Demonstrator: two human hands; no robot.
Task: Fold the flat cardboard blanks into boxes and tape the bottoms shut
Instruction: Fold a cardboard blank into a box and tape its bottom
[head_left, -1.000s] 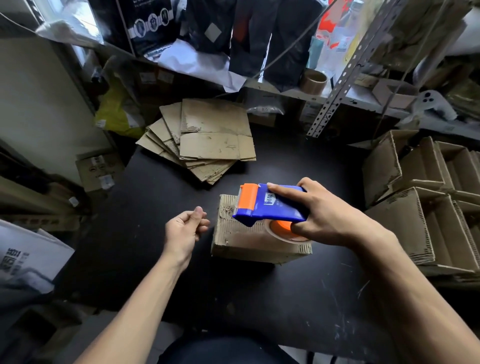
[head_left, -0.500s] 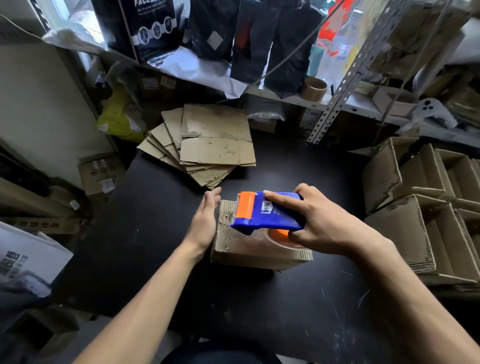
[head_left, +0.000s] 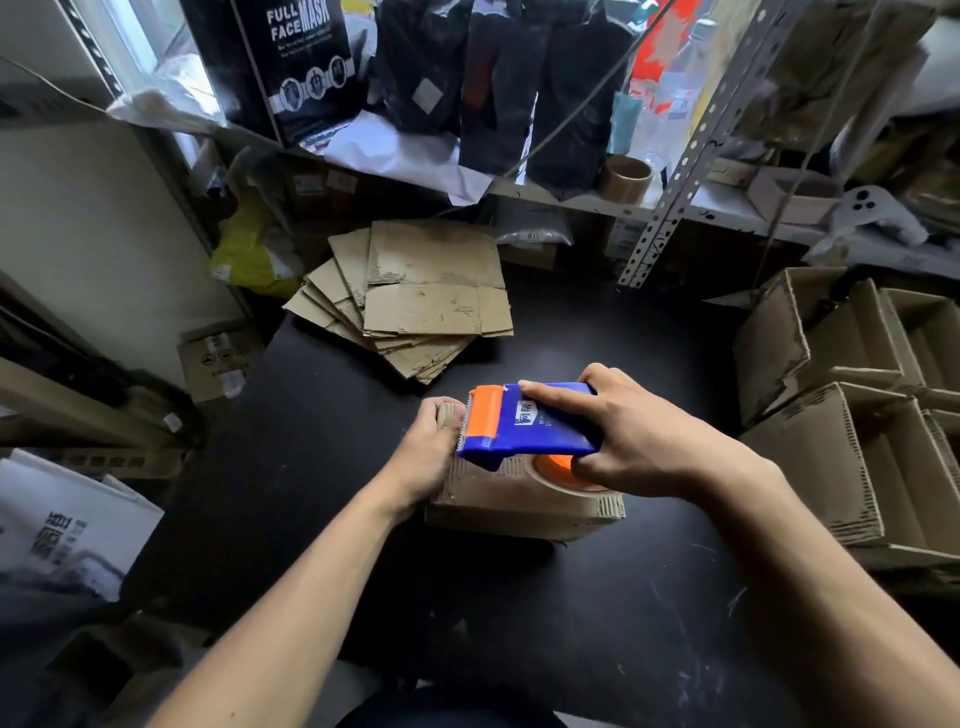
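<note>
A folded cardboard box (head_left: 514, 501) lies on the black table (head_left: 597, 613), bottom side up. My right hand (head_left: 634, 431) grips a blue and orange tape dispenser (head_left: 524, 421) and holds it on top of the box, orange end toward the left. My left hand (head_left: 434, 447) holds the box's left end, fingers curled over its upper edge just beside the dispenser's toothed blade. A stack of flat cardboard blanks (head_left: 415, 296) lies at the far side of the table.
Several folded open boxes (head_left: 852, 415) are piled at the right. A metal shelf (head_left: 670, 171) with dark bags, a tape roll (head_left: 626, 179) and a white controller (head_left: 872, 213) runs along the back. Cartons and papers crowd the floor at left.
My left hand moved right from beside the box and took hold of its left end. The dispenser stayed on top of the box in my right hand.
</note>
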